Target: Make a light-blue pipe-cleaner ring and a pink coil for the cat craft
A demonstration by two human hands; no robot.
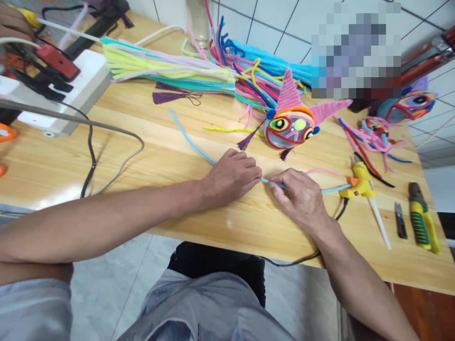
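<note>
A long light-blue pipe cleaner (192, 141) stretches across the wooden table, passing through both hands. My left hand (232, 175) is closed around its middle, knuckles up. Just to the right, my right hand (298, 194) pinches the same strand between thumb and fingers, with a short blue stretch showing between the hands. The strand's right end reaches the yellow glue gun (360, 182). A pink pipe cleaner (323, 171) lies behind my right hand. Beyond the hands stands a mask-like figure (289, 128) with pink horns, round eyes and purple tassels.
Bundled pipe cleaners (167, 71) lie along the back by the tiled wall. A white power strip (78, 90) with cables sits at left, near another person's hand (16, 23). Pliers (419, 218) and small snips (400, 220) lie at right. A second figure (405, 106) stands at the back right.
</note>
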